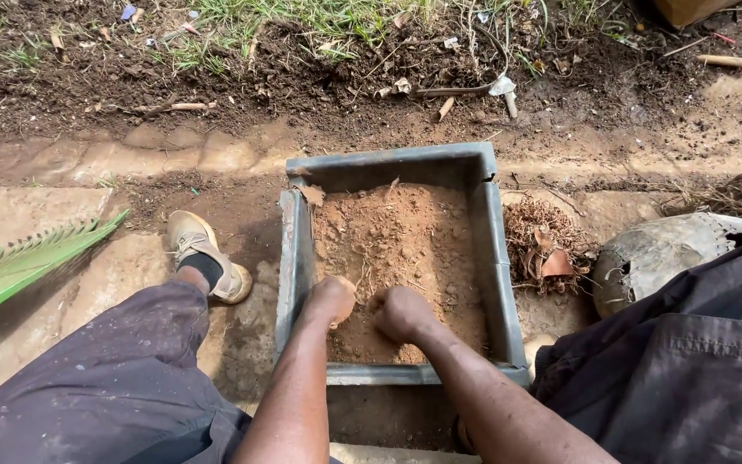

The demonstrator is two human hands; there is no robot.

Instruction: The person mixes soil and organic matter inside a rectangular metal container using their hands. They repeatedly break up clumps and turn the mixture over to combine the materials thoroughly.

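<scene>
- Left hand (pixel 330 300) – curled into a loose fist, knuckles pressed into the reddish-brown soil (pixel 397 249) near the near edge of the grey square tray (pixel 495 283); cannot tell if it has any soil clamped inside.
- Right hand (pixel 399 314) – also bunched up, fingers tucked down into the soil just beside the left hand, the two nearly touching; grip contents hidden.
- Soil fills most of the tray, piled higher toward the far side, lower and darker at the near edge where both hands dig in.
- Tray sits on packed dirt ground between the person's knees; its far-left corner looks chipped.
- Person's shoe (pixel 203 255) – tan, with a dark sock, planted left of the tray, close to its left wall.
- Dark trousers (pixel 105 378) cover both legs at the bottom left and bottom right.
- Clump of dry leaves and roots (pixel 545 249) just beside the tray's right wall.
- Rounded grey woven sack (pixel 663 253) further right, past the leaf clump.
- Green palm frond (pixel 23 266) at the left edge, well apart from the tray.
- Grass and litter along the far ground.
</scene>
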